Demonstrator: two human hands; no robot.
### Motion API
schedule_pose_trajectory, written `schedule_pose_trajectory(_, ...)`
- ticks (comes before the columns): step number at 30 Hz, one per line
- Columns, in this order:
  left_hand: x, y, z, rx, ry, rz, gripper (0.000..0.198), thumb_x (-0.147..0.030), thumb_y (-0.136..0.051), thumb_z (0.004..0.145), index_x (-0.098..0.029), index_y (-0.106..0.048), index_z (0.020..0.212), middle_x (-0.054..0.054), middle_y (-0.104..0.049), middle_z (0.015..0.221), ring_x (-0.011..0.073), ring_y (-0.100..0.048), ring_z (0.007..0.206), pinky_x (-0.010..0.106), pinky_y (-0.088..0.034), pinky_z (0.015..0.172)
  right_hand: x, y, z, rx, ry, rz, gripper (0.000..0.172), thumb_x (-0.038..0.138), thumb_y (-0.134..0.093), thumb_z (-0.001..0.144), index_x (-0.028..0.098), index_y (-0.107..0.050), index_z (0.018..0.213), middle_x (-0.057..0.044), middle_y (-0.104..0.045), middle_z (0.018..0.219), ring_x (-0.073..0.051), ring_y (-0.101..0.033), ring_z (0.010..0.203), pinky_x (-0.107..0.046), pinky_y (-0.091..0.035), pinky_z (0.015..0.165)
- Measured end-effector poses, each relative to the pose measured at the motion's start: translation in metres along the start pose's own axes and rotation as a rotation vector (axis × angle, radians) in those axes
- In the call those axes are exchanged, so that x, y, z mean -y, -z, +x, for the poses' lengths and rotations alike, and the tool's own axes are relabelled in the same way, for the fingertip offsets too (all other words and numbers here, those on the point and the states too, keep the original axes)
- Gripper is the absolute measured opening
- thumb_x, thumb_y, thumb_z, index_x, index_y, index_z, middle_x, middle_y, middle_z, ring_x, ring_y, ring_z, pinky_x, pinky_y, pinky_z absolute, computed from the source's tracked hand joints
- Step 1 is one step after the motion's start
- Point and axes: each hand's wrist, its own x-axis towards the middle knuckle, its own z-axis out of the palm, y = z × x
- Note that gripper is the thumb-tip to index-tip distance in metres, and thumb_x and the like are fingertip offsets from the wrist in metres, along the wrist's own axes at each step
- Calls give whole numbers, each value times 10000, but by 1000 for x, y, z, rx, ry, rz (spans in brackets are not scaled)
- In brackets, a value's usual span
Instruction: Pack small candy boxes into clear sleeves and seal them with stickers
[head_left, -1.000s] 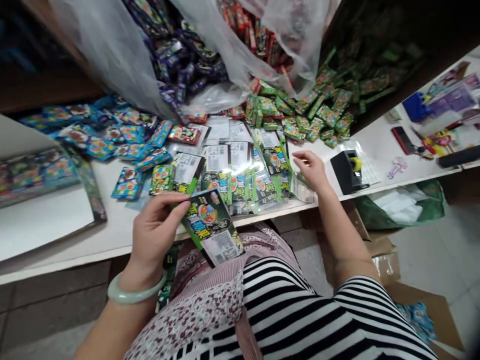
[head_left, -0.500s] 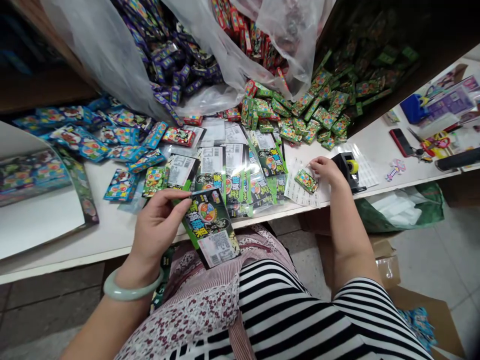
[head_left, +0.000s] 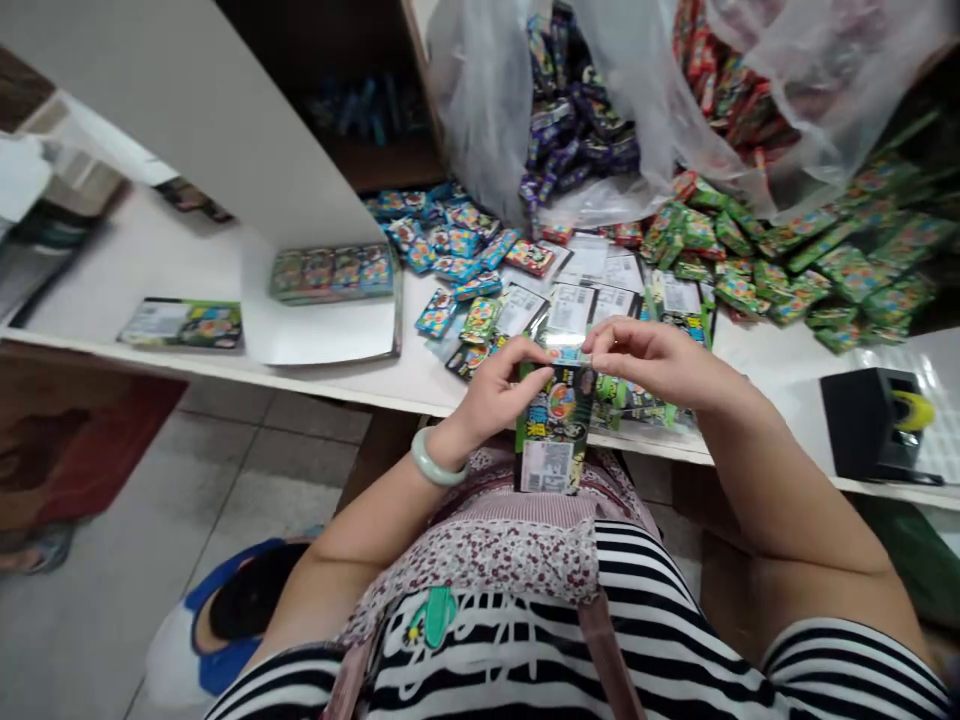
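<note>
A flat black-and-green printed packet with a pale barcode label near its bottom hangs upright at the table's front edge, before my apron. My left hand is closed on its upper left corner, thumb in front. At the upper right corner my right hand pinches the top edge with thumb and forefinger. Whether anything small lies between those fingertips is hidden. Several similar packets with barcode labels lie overlapping just behind my hands.
Small blue packs lie behind to the left, small green packs to the right. Plastic bags hold purple and red packs. An open display box and another packet stand left; a tape dispenser sits right.
The view has swung left. My right hand has left the small green pack on the sticker sheet and come to the held packet's top edge. My left hand still grips the packet.
</note>
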Motion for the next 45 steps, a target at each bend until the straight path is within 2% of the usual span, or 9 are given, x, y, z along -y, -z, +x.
schedule_pose_trajectory(6,-2,7,-1,29,1,-55,78,-246,-566,947,-209,-629,919,20,-660,904,148,-624,854,306,-498,796,-8,-10,35,126,-151,19,341,550,-794,737,228,-685,745,3,-665,699,-142,-567,641,-308,-481,621)
schedule_pose_trajectory(22,12,-10,-6,-119,14,-104,195,-258,-731,852,-209,-587,974,25,-651,916,155,-630,857,322,-528,791,-25,-20,46,71,-354,94,385,512,-870,621,226,-626,702,6,-635,672,-137,-541,621,-294,-434,577)
schedule_pose_trajectory(26,15,-7,-25,83,120,-305,333,-343,-698,902,-210,-573,1181,67,-705,1001,178,-701,871,336,-598,752,-26,-25,45,64,-537,334,366,397,-880,545,224,-614,728,18,-643,673,-133,-564,583,-271,-450,525)
schedule_pose_trajectory(28,6,12,-35,187,117,-322,276,-422,-654,938,-206,-620,1106,65,-719,925,186,-712,822,345,-616,709,-23,-23,42,89,-544,389,338,380,-871,547,221,-637,733,10,-662,715,-133,-585,607,-270,-476,546)
schedule_pose_trajectory(30,-12,44,-42,128,96,-207,303,-489,-630,948,-206,-650,1053,67,-721,916,200,-715,840,352,-624,709,-23,-15,37,77,-478,386,311,395,-868,583,232,-675,763,1,-670,747,-134,-596,639,-273,-498,580)
schedule_pose_trajectory(35,-39,159,-27,-538,-63,416,465,-586,-594,951,-218,-582,1234,59,-687,1126,235,-666,1116,413,-578,957,-38,7,31,-165,-324,276,324,511,-859,635,294,-698,816,-21,-686,824,-166,-626,714,-308,-525,622)
schedule_pose_trajectory(36,-31,180,-19,-601,-123,525,446,-557,-585,964,-207,-575,1240,62,-681,1146,230,-653,1143,418,-558,995,-42,7,31,-193,-314,254,336,530,-856,635,294,-694,812,-23,-688,826,-170,-629,717,-314,-526,628)
schedule_pose_trajectory(40,38,232,14,-432,-69,825,326,-283,-539,959,-171,-604,1259,113,-661,1324,264,-599,1287,447,-466,1142,-51,-9,30,-129,-288,152,437,616,-842,621,259,-685,817,-19,-679,765,-167,-609,668,-331,-520,650)
schedule_pose_trajectory(45,116,239,32,-249,157,954,420,-84,-455,866,-91,-616,1253,180,-608,1427,282,-532,1382,486,-358,1221,-52,-26,29,45,-293,105,529,700,-811,615,232,-693,830,-21,-688,756,-166,-602,685,-322,-499,664)
